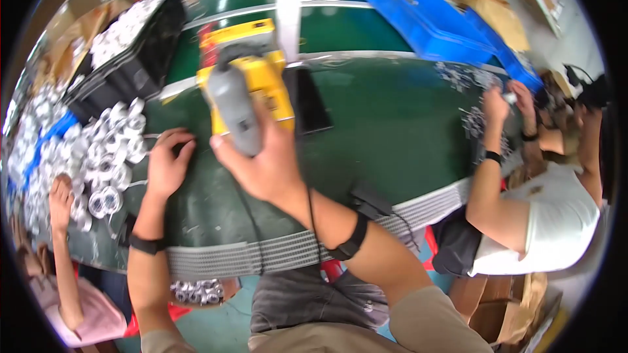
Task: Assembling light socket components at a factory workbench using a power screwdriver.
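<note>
My right hand (265, 167) is wrapped round a grey hand-held tool (234, 104) with a rounded dark end. The tool is smeared by motion and its exact kind does not show. Behind it stands a yellow box (278, 91) with dark and red parts. A thin dark cord (247, 212) hangs below the hand toward the table's front edge. My left hand (169, 163) rests on the green table (373, 131) with thumb and forefinger apart and nothing between them. It is beside a heap of white round parts (104, 157), some with white cords.
A black crate (131, 65) of white parts stands at the back left, a blue bin (425, 19) at the back right. Near the box lies a flat black panel (309, 98). A black adapter (369, 201) lies by the front edge. Co-workers' hands are at both sides.
</note>
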The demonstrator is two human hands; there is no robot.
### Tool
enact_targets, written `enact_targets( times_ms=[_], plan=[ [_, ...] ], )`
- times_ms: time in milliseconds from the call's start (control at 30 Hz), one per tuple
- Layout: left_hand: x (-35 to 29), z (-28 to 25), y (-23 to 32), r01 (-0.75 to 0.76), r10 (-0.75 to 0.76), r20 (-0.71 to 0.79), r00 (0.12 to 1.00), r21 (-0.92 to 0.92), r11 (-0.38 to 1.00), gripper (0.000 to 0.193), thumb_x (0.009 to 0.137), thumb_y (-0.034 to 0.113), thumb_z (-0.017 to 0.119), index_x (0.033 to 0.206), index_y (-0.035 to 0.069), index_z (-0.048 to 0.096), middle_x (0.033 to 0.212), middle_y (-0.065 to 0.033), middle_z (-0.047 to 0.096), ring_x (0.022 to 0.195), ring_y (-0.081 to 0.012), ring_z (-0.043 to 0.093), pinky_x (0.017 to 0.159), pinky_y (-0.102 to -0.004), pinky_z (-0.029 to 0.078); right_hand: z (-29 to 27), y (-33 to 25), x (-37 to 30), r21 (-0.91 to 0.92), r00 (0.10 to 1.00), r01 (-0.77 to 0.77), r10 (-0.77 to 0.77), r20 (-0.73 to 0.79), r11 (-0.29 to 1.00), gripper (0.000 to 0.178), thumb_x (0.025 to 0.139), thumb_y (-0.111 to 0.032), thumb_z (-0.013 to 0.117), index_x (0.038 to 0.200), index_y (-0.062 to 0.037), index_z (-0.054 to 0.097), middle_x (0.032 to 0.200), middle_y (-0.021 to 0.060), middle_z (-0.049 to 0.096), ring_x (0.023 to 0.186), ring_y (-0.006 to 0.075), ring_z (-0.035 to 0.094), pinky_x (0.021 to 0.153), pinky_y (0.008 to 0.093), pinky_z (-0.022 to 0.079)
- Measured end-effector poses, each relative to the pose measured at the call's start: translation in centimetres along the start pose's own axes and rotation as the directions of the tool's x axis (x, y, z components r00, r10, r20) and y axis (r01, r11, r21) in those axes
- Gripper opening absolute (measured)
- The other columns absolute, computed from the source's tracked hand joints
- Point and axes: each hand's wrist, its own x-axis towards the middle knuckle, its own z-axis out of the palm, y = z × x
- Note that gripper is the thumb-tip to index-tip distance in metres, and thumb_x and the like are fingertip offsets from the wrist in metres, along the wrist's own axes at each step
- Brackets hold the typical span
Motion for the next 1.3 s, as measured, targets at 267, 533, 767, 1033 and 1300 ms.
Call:
enact_targets(
  times_ms=[267, 533, 767, 1033, 1300],
  plan=[
    [-1.5, -1.2, 6.0, -0.414, 0.386, -0.277, 0.88, -0.046, 0.909, 0.022, 0.084, 0.011, 0.062, 0.102, -0.001, 0.062, 0.109, -0.0176, 0.059, 0.107, -0.0345, 0.057, 0.092, -0.0416, 0.045, 0.6, 0.8, -0.6, 0.087, 0.997, 0.022, -0.029, 0.075, 0.996, 0.038, 0.081, -0.02, 0.074, 0.109, -0.0005, 0.057, 0.087, 0.0063, 0.066, 0.075, 0.0139, 0.064, 0.069, 0.0287, 0.051],
    [-1.9, 0.3, 7.7, -0.572, 0.543, -0.234, 0.807, -0.08, 0.816, 0.042, 0.071, 0.008, 0.073, 0.108, 0.0, 0.058, 0.109, -0.0158, 0.059, 0.098, -0.0353, 0.06, 0.084, -0.0434, 0.049, 0.4, -0.2, -0.8, 0.077, 0.991, 0.053, -0.061, 0.117, 0.996, 0.038, 0.081, -0.024, 0.076, 0.103, -0.0007, 0.056, 0.084, 0.0069, 0.066, 0.075, 0.0127, 0.064, 0.068, 0.0271, 0.051],
    [-1.6, -0.6, 7.9, -0.48, 0.471, -0.112, 0.875, -0.073, 0.874, 0.023, 0.068, 0.0, 0.072, 0.089, -0.001, 0.063, 0.097, -0.0132, 0.062, 0.089, -0.0319, 0.061, 0.076, -0.0379, 0.051, 0.5, -0.5, -1.2, 0.026, 1.0, 0.022, -0.023, 0.02, 0.999, 0.039, 0.08, -0.02, 0.076, 0.105, -0.0001, 0.054, 0.082, 0.0043, 0.064, 0.072, 0.0103, 0.06, 0.066, 0.0269, 0.05],
    [-1.8, -0.5, 7.4, -0.339, 0.329, -0.085, 0.94, -0.149, 0.929, 0.013, 0.075, -0.001, 0.07, 0.087, -0.001, 0.065, 0.093, -0.0122, 0.063, 0.084, -0.0301, 0.062, 0.074, -0.0351, 0.05, 0.7, -0.5, -1.1, 0.173, 0.998, -0.027, 0.017, 0.059, 0.985, 0.053, 0.08, -0.014, 0.075, 0.119, 0.0006, 0.043, 0.094, 0.0058, 0.061, 0.082, 0.0122, 0.06, 0.072, 0.0282, 0.05],
    [-1.5, -0.5, 6.5, -0.266, 0.274, 0.014, 0.962, -0.199, 0.943, 0.008, 0.08, 0.003, 0.067, 0.088, 0.001, 0.064, 0.09, -0.0117, 0.062, 0.08, -0.0299, 0.063, 0.071, -0.0353, 0.05, 0.2, 1.5, -0.9, 0.187, 0.997, -0.042, 0.03, 0.067, 0.981, 0.029, 0.082, -0.005, 0.073, 0.102, -0.0009, 0.052, 0.078, 0.004, 0.06, 0.059, 0.0098, 0.057, 0.053, 0.0224, 0.047]
  ],
)
